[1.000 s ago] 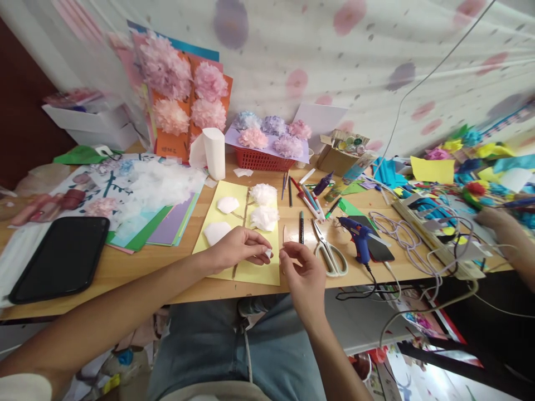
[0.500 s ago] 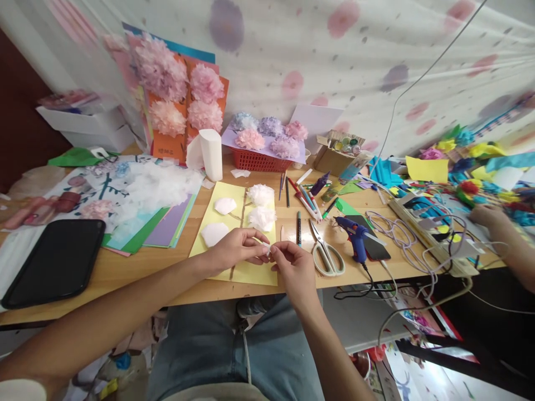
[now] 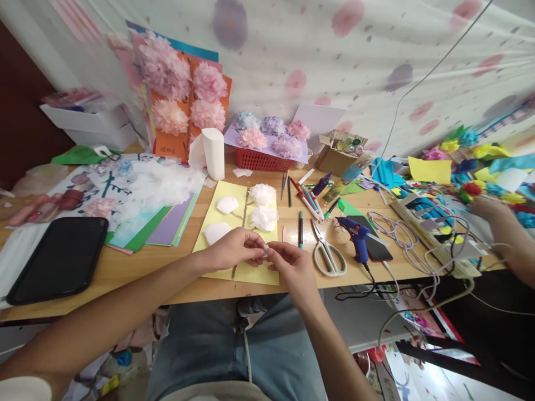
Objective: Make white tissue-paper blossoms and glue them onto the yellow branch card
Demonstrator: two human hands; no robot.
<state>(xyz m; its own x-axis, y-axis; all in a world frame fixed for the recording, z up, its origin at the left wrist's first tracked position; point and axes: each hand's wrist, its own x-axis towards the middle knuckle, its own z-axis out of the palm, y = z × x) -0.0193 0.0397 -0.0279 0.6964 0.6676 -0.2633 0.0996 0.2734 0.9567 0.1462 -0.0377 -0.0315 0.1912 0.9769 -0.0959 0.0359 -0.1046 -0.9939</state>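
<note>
My left hand (image 3: 234, 249) and my right hand (image 3: 296, 269) meet fingertip to fingertip above the lower part of a yellow card (image 3: 221, 192). Both are closed in a pinch on a small white piece of tissue (image 3: 265, 250), mostly hidden by the fingers. On the card are a brown drawn stem, two fluffy white paper flowers (image 3: 263, 218) at the right and two flatter white paper pieces (image 3: 227, 205) at the left. My left forearm crosses the table's front edge, and my left hand partly covers the lower flat piece.
Scissors (image 3: 330, 257), a blue glue gun (image 3: 356, 239) and several markers (image 3: 300, 229) lie right of the card. Cables surround a power strip (image 3: 434, 239). A black tray (image 3: 58, 259) is at left; a paper roll (image 3: 214, 154) stands behind. Another person's hand (image 3: 487, 213) reaches in at right.
The fingertips of my two hands have drawn closer together, so less of the white piece shows. The whole view has shifted slightly.
</note>
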